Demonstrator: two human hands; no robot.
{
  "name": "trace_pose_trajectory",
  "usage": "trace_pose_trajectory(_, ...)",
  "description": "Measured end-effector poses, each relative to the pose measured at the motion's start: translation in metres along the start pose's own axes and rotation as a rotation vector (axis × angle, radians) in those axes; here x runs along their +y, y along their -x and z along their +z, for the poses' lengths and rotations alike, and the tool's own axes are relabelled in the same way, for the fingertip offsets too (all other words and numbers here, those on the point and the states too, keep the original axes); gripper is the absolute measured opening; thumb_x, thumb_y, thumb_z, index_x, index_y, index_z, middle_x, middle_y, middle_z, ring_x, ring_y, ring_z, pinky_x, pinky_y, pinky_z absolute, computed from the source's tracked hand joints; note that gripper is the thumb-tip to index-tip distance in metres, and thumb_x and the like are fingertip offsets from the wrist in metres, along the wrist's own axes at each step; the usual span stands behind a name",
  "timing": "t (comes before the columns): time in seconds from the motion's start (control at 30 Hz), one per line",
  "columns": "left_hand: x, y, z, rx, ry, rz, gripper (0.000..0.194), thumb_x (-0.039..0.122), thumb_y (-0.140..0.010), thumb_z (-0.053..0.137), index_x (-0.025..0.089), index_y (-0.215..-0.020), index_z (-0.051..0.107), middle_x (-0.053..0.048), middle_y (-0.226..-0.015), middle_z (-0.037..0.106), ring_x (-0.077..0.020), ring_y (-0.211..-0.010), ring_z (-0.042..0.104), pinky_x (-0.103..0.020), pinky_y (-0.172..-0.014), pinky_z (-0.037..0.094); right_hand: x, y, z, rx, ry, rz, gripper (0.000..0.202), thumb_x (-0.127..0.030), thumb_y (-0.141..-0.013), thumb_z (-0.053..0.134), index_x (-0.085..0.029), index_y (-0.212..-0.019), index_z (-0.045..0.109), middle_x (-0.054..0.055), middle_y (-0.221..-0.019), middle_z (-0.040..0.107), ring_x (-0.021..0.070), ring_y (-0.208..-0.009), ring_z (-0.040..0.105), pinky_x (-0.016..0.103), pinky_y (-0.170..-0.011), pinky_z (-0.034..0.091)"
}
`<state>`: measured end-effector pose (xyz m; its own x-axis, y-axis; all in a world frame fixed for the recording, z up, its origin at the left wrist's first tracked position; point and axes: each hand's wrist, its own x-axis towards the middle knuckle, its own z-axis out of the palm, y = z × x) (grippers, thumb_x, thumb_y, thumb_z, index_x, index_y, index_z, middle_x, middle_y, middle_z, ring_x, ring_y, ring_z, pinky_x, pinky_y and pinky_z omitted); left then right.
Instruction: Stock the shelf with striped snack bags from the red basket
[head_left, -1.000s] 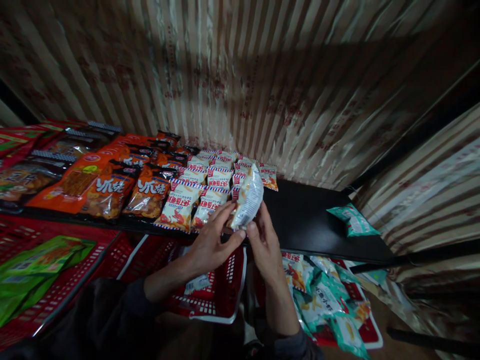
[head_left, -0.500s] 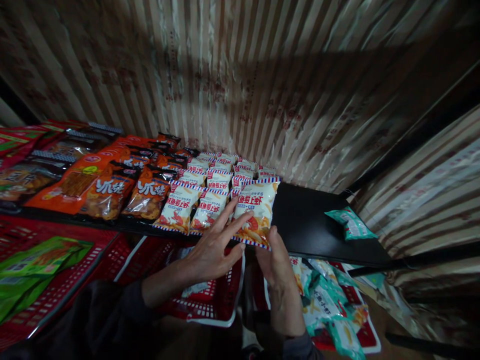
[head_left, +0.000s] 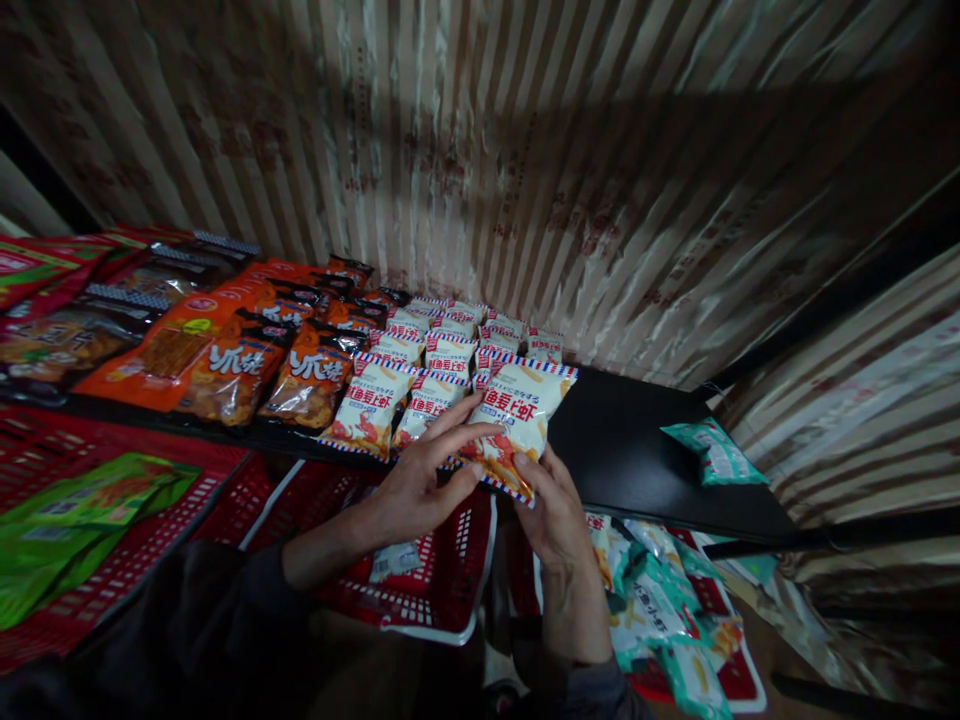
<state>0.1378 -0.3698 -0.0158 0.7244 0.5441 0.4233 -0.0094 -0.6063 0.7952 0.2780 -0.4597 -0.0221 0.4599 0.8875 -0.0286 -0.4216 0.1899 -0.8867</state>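
Observation:
A white and orange snack bag [head_left: 517, 400] with striped edges is tilted at the front of the black shelf [head_left: 637, 440]. My right hand [head_left: 559, 510] grips its lower right corner, thumb on the front and fingers behind. From the left, my left hand [head_left: 420, 490] reaches to the same bag with fingers stretched and apart, the fingertips at its left side. Matching snack bags [head_left: 367, 405] stand in rows behind it and to its left.
Orange and black snack packs [head_left: 311, 375] fill the shelf's left part. A teal snack bag [head_left: 716, 450] lies near its right end. Below are a red basket [head_left: 480, 560] at the middle, one with green packs [head_left: 82, 530], and one with teal bags [head_left: 660, 610].
My right thumb has moved from the bag's right edge onto its front, and the fingers have closed behind it. The bag has tilted slightly. My left hand stays beside it.

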Motion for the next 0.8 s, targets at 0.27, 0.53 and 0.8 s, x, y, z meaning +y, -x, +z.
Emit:
trace_pose_trajectory(0.27, -0.007, 0.0, 0.003, 0.07, 0.025, -0.04, 0.031, 0.022, -0.09, 0.048, 0.022, -0.117, 0.063, -0.01, -0.147, 0.045, -0.0242, -0.137, 0.04, -0.048, -0.113, 0.033, 0.006, -0.003, -0.001, 0.039, -0.036, 0.028, 0.051, -0.028, -0.066, 0.076, -0.023, -0.116, 0.064, 0.005, -0.111, 0.073, 0.0257, -0.101, 0.068, 0.043, -0.096, 0.052)
trace_pose_trajectory(0.53, -0.01, 0.001, 0.011, 0.166, 0.3, -0.235, 0.039, 0.03, -0.088, 0.054, 0.02, -0.125, 0.051, -0.012, -0.141, 0.049, -0.0218, -0.116, 0.058, -0.04, -0.096, 0.051, 0.004, -0.005, -0.012, 0.031, -0.019, 0.038, 0.047, -0.028, -0.072, 0.072, -0.026, -0.118, 0.064, 0.003, -0.112, 0.072, 0.0246, -0.101, 0.068, 0.042, -0.092, 0.054)
trace_pose_trajectory(0.8, -0.023, -0.003, 0.018, 0.063, 0.58, -0.418, 0.052, 0.035, -0.082, 0.063, 0.017, -0.127, 0.046, -0.014, -0.122, 0.063, -0.0227, -0.106, 0.065, -0.041, -0.094, 0.051, 0.004, -0.009, -0.019, 0.049, 0.045, 0.024, 0.057, -0.032, -0.072, 0.076, -0.026, -0.126, 0.058, 0.003, -0.118, 0.07, 0.0233, -0.106, 0.066, 0.041, -0.097, 0.051)
